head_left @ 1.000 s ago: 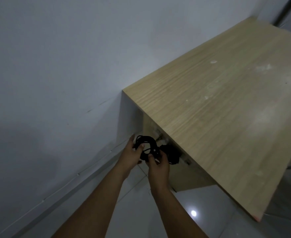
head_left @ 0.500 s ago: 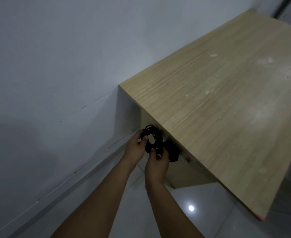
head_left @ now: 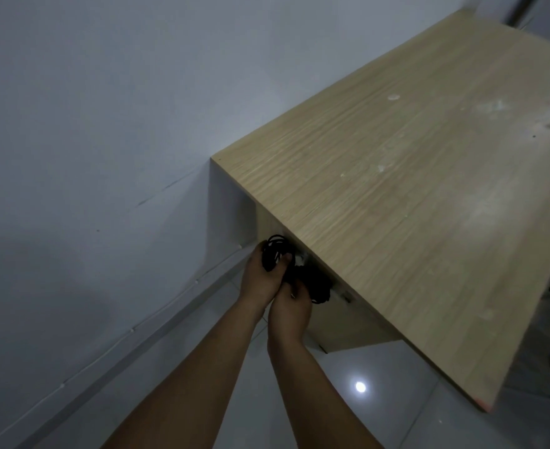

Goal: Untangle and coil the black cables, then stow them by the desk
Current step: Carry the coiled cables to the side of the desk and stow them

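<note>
Two hands, left and right; two black cable bundles; one wooden worktop.

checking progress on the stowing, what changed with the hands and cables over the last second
Both hands carried the coiled black cables closer in under the desk edge, towards the second dark bundle there. The coil, open and flat before, is now squeezed narrow in the left hand; the right hand moved in against it. Both hands kept their grip; the desk did not move.

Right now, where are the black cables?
The cables sit bundled in both hands, left hand and right hand, low beside the desk edge near the wall.
</note>
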